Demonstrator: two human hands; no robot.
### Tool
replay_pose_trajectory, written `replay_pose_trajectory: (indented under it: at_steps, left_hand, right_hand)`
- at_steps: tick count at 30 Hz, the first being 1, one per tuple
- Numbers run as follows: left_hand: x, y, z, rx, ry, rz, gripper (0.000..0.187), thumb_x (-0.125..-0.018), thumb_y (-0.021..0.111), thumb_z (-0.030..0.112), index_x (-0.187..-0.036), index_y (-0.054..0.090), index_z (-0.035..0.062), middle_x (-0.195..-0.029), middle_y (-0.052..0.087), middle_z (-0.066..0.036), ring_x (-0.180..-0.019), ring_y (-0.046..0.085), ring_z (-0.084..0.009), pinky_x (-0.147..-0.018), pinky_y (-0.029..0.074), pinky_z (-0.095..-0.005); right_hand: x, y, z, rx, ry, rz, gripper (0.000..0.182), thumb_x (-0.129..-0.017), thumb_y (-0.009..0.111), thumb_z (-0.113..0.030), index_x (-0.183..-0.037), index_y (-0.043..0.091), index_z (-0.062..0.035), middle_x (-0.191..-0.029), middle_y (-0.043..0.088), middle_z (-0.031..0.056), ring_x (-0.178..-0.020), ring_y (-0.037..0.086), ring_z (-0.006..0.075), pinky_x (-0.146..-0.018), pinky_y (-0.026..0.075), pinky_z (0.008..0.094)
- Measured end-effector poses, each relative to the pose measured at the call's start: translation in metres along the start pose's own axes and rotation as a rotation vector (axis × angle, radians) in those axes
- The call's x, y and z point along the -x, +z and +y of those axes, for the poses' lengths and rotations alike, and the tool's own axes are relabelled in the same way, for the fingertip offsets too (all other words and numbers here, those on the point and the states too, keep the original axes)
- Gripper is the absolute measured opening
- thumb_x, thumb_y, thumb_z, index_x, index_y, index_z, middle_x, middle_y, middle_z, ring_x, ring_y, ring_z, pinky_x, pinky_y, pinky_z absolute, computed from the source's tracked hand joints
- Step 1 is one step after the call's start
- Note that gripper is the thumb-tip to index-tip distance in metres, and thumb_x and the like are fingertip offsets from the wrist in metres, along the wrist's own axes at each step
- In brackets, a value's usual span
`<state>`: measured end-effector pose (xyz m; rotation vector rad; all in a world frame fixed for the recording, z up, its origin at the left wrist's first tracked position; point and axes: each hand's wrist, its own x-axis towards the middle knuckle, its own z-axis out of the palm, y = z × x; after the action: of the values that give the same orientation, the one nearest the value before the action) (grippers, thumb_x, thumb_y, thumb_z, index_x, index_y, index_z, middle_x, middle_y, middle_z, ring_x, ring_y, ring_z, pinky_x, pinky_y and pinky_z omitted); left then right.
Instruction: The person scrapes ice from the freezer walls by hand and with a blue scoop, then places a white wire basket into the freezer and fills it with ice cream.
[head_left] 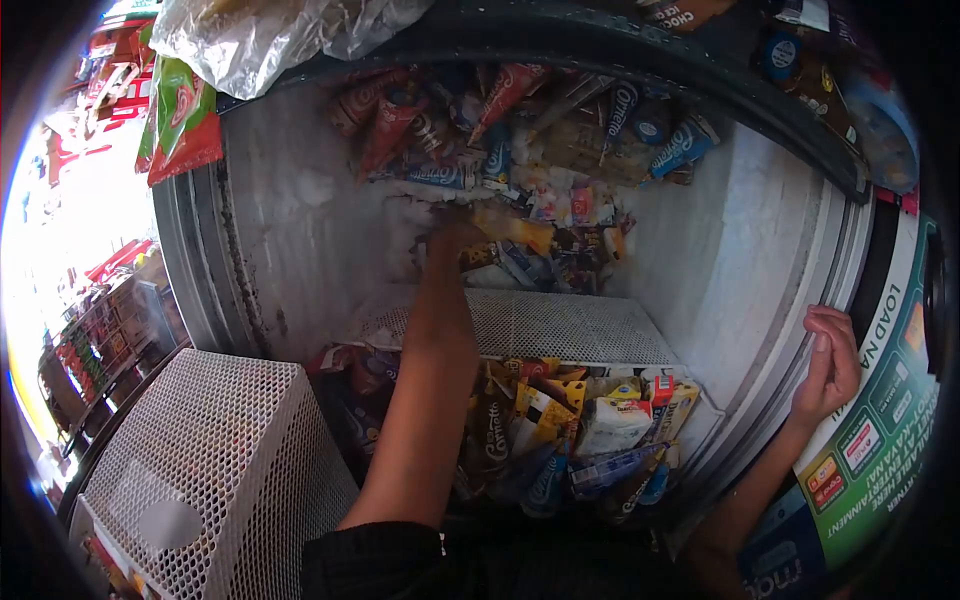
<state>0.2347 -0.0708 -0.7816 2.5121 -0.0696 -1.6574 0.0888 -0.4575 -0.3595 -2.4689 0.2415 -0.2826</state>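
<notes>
Deep inside an open chest freezer (290, 200), my left hand (452, 240) reaches down among ice cream packs. A yellow-orange pack (515, 230) and dark wrapped bars (480, 257) lie right beside it. Its fingers are hidden in shadow and frost, so any hold cannot be made out. On the freezer's right edge rests my right hand (832, 365), its fingers loosely bent and nothing in them. Blue and red Cornetto cones (440, 170) lie along the far side.
A white mesh divider (560, 320) crosses the freezer, with a packed basket of ice creams (540, 420) nearer me. Another white mesh basket (210, 440) stands at the left. Clear plastic (290, 40) hangs over the far rim. A green poster (890, 430) is at the right.
</notes>
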Motion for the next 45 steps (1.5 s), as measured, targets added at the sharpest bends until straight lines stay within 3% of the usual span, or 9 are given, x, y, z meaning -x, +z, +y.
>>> replay_pose_trajectory:
  at_steps: [4, 10, 13, 17, 25, 27, 34, 38, 45]
  left_hand:
    - [0.000, -0.008, -0.003, 0.480, 0.170, -0.371, 0.045, -0.074, 0.063, 0.041, -0.108, 0.061, 0.0127, -0.108, 0.060, -0.011, -0.101, 0.057, -0.0233, -0.081, 0.047, -0.0356]
    - [-0.029, 0.011, -0.051, 0.560, -0.340, 1.143, 0.058, -0.079, 0.059, 0.041, -0.117, 0.049, -0.0012, -0.110, 0.055, -0.020, -0.101, 0.054, -0.0326, -0.081, 0.046, -0.0414]
    - [-0.037, 0.004, -0.058, 1.502, 0.375, 0.824, 0.057, -0.071, 0.060, 0.006, -0.120, 0.037, -0.0082, -0.117, 0.045, -0.026, -0.102, 0.052, -0.0347, -0.090, 0.039, -0.0409]
    - [-0.066, 0.042, -0.047, 0.766, 0.216, 1.124, 0.067, -0.071, 0.063, 0.009, -0.126, 0.028, -0.0064, -0.121, 0.040, -0.027, -0.113, 0.042, -0.0376, -0.096, 0.034, -0.0394]
    - [-0.025, 0.079, 0.011, 0.552, -0.048, 0.514, 0.097, -0.068, 0.069, 0.024, -0.140, 0.007, 0.0055, -0.134, 0.033, -0.022, -0.117, 0.042, -0.0341, -0.097, 0.035, -0.0400]
    - [-0.019, 0.077, 0.022, 0.462, 0.150, -0.182, 0.094, -0.068, 0.068, 0.033, -0.140, 0.012, 0.0095, -0.127, 0.044, -0.019, -0.116, 0.045, -0.0307, -0.095, 0.036, -0.0393]
    - [-0.009, 0.039, 0.021, 0.240, 0.195, -0.785, 0.060, -0.073, 0.062, 0.035, -0.125, 0.046, 0.0072, -0.114, 0.056, -0.014, -0.111, 0.051, -0.0274, -0.090, 0.040, -0.0416]
    - [-0.032, 0.049, -0.015, 0.271, 0.004, 0.294, 0.043, -0.073, 0.062, 0.032, -0.104, 0.057, 0.0021, -0.110, 0.058, -0.014, -0.102, 0.055, -0.0322, -0.085, 0.042, -0.0449]
    - [-0.048, 0.041, -0.012, 0.715, 0.191, 0.809, 0.044, -0.069, 0.070, 0.026, -0.103, 0.057, 0.0001, -0.108, 0.057, -0.018, -0.098, 0.054, -0.0325, -0.085, 0.041, -0.0404]
  right_hand:
    - [0.001, 0.001, 0.001, 0.003, 0.012, 0.011, 0.016, -0.081, 0.045, 0.001, -0.086, 0.059, 0.0075, -0.080, 0.059, 0.0163, -0.081, 0.057, 0.0265, -0.069, 0.047, 0.0321]
    - [0.000, -0.001, 0.004, -0.020, -0.015, 0.005, 0.016, -0.080, 0.044, 0.001, -0.084, 0.058, 0.0076, -0.078, 0.058, 0.0164, -0.079, 0.057, 0.0265, -0.067, 0.046, 0.0320]
    - [-0.003, -0.002, 0.006, 0.006, -0.035, -0.003, 0.016, -0.080, 0.044, -0.002, -0.083, 0.057, 0.0078, -0.077, 0.057, 0.0162, -0.077, 0.056, 0.0272, -0.067, 0.045, 0.0331]
    - [0.003, -0.002, 0.011, -0.066, -0.013, 0.045, 0.020, -0.082, 0.044, -0.007, -0.081, 0.057, 0.0080, -0.075, 0.057, 0.0162, -0.077, 0.055, 0.0280, -0.069, 0.044, 0.0349]
    - [0.002, -0.002, 0.008, -0.102, -0.014, 0.051, 0.018, -0.082, 0.043, -0.004, -0.080, 0.057, 0.0079, -0.075, 0.057, 0.0155, -0.077, 0.055, 0.0257, -0.069, 0.043, 0.0323]
    - [0.002, -0.001, 0.006, -0.120, 0.029, 0.080, 0.018, -0.082, 0.044, -0.004, -0.080, 0.057, 0.0076, -0.074, 0.057, 0.0150, -0.077, 0.055, 0.0244, -0.068, 0.043, 0.0315]
    - [0.002, -0.002, 0.010, -0.145, 0.015, 0.082, 0.018, -0.082, 0.044, -0.004, -0.079, 0.058, 0.0070, -0.074, 0.058, 0.0147, -0.076, 0.055, 0.0236, -0.066, 0.043, 0.0306]
    - [0.002, -0.002, 0.010, -0.123, 0.019, 0.084, 0.019, -0.083, 0.043, -0.004, -0.079, 0.058, 0.0067, -0.075, 0.058, 0.0149, -0.076, 0.055, 0.0238, -0.065, 0.043, 0.0305]
    - [0.005, -0.006, 0.015, -0.191, 0.054, 0.101, 0.022, -0.084, 0.041, -0.008, -0.080, 0.057, 0.0069, -0.073, 0.056, 0.0152, -0.076, 0.053, 0.0244, -0.067, 0.042, 0.0315]
